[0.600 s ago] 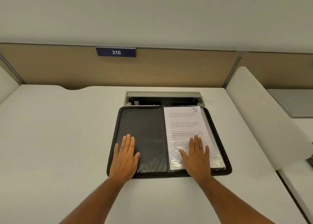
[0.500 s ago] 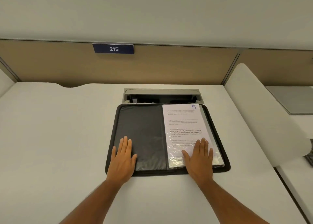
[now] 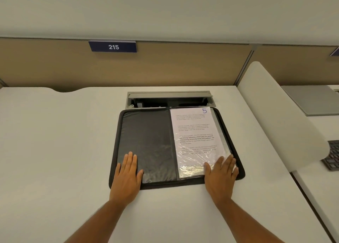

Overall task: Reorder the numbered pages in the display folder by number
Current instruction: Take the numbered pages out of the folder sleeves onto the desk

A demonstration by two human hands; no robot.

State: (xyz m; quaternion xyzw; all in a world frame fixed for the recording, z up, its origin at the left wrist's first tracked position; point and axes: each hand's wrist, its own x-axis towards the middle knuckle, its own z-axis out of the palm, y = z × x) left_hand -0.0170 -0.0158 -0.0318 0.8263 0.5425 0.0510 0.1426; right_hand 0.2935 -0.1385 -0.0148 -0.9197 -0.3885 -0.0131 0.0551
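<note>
A black display folder (image 3: pixel 146 132) lies open on the white desk. Its left half is a bare dark inner cover. On the right half, a clear sleeve holds a printed page (image 3: pixel 196 132) marked with a blue 5 in its top right corner. My left hand (image 3: pixel 127 175) lies flat on the folder's lower left corner, fingers straight. Flat on the lower right corner rests my right hand (image 3: pixel 221 174), over the sleeve's bottom edge and the folder's rim. Any pages beneath the top one are hidden.
An open cable tray (image 3: pixel 169 100) sits in the desk just behind the folder. A white curved divider (image 3: pixel 278 118) bounds the desk (image 3: pixel 55 141) on the right, with a keyboard (image 3: pixel 333 155) beyond it. A beige partition carries a sign reading 215 (image 3: pixel 113 46).
My right hand has slid rightward along the folder's lower edge to its right corner. My left hand has stayed at the lower left corner. The camera view shifted slightly.
</note>
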